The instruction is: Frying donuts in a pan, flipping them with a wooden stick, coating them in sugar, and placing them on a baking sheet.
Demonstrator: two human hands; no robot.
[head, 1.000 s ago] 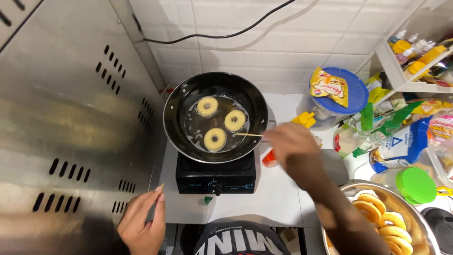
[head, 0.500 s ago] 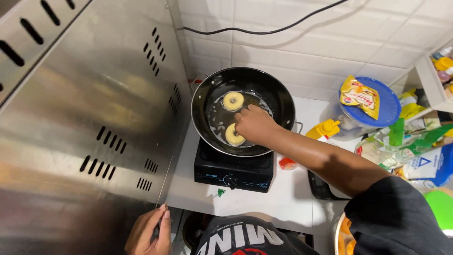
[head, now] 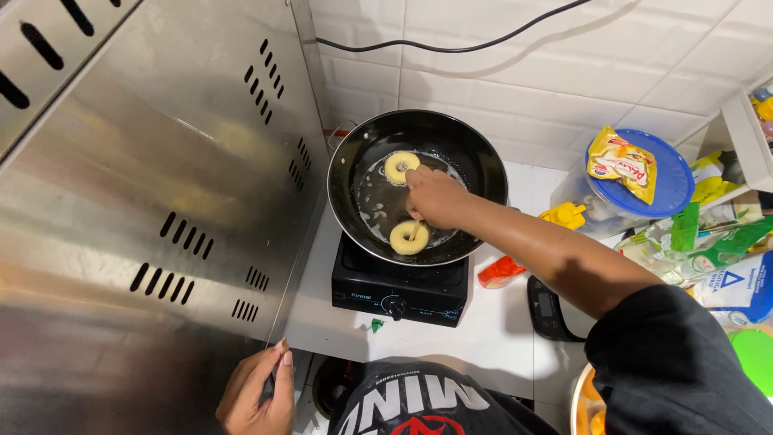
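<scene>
Right hand [head: 435, 196] reaches over the black pan [head: 354, 153], fingers pinched around a thin wooden stick [head: 415, 229] whose tip rests in the hole of the near dough ring [head: 409, 238]; the long stick keeps the fingers above the oil. 2 rings show in the pan, the far dough ring [head: 400, 167] lying just past the knuckles. The pan sits on a small black gas stove [head: 398, 286] against the tiled wall. Left hand [head: 258, 395] hangs low by the edge of the steel panel [head: 145, 201], fingers curled; I cannot tell whether it grips anything.
</scene>
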